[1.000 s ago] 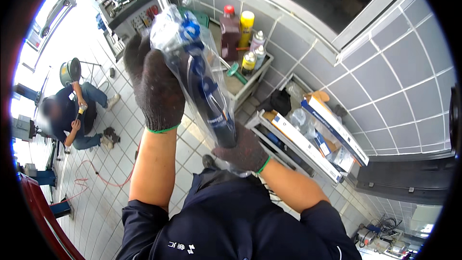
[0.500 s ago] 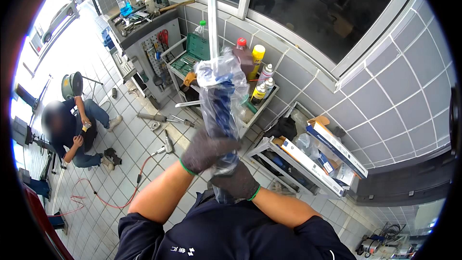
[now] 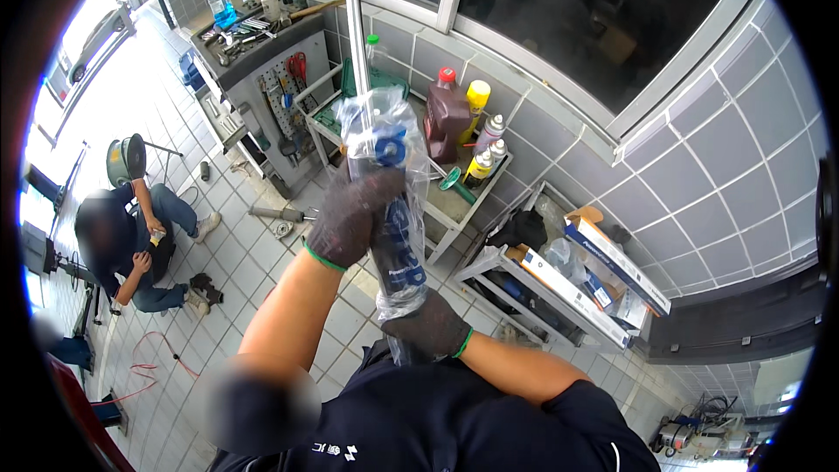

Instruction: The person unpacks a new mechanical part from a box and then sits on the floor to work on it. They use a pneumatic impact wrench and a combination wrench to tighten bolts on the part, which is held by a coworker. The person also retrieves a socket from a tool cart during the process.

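Clear, blue-printed plastic bag [image 3: 405, 240]

the floor [image 3: 225, 284] is laid with pale tiles, and the wall [image 3: 703, 147] is faced with grey ones, outlined in white grout. a dark window [image 3: 577, 31] is framed in pale metal. below it, a grey cart [image 3: 443, 203] and a table [image 3: 321, 48] are placed. the far left is flooded with bright light [image 3: 109, 100].

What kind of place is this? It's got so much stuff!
It looks like a car repair workshop, probably. A car stands far off at the left, hand tools lie on a bench, and spray cans stand near the window.
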